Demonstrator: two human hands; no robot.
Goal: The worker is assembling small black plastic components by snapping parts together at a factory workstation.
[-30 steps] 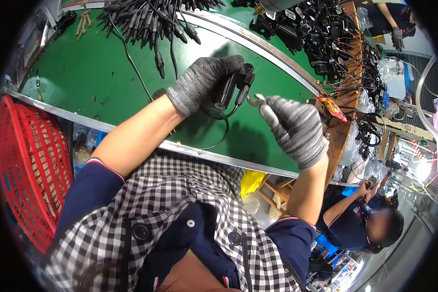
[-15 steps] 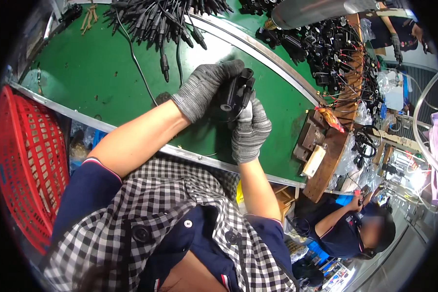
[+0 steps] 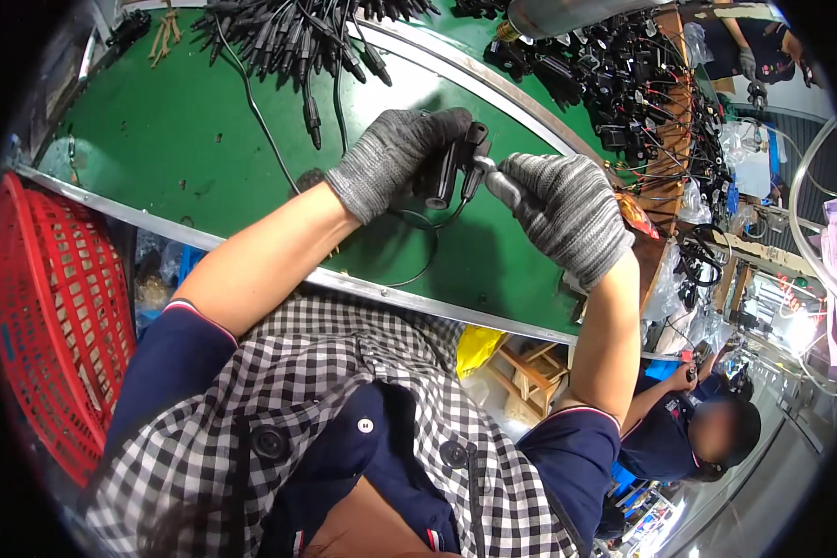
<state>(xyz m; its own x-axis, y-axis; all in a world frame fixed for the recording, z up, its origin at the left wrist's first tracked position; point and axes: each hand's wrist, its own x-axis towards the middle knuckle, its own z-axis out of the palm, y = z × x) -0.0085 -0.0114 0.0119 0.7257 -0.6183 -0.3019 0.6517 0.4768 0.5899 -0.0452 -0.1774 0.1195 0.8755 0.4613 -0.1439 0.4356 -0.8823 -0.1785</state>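
My left hand [image 3: 392, 156], in a grey knit glove with dark fingertips, is closed around a black tubular plastic part [image 3: 445, 177] above the green work table. At its right side sits a slim black cable connector [image 3: 473, 179], whose thin black cable [image 3: 436, 244] loops down toward the table's near edge. My right hand [image 3: 567, 206], gloved alike, comes in from the right with thumb and forefinger pinched together at the connector's upper end. The fingertips partly cover that end, so how the two parts join cannot be seen.
A bundle of black connector cables [image 3: 312, 42] lies at the far side. More black parts with wires [image 3: 614, 102] crowd the far right beyond a metal rail [image 3: 521, 102]. A red plastic basket [image 3: 60, 316] stands at the left. A co-worker [image 3: 684, 418] sits at the right.
My right hand has moved from below the black part round to its right side, elbow swinging outward. The cable loop now shows below. My left hand has barely moved.
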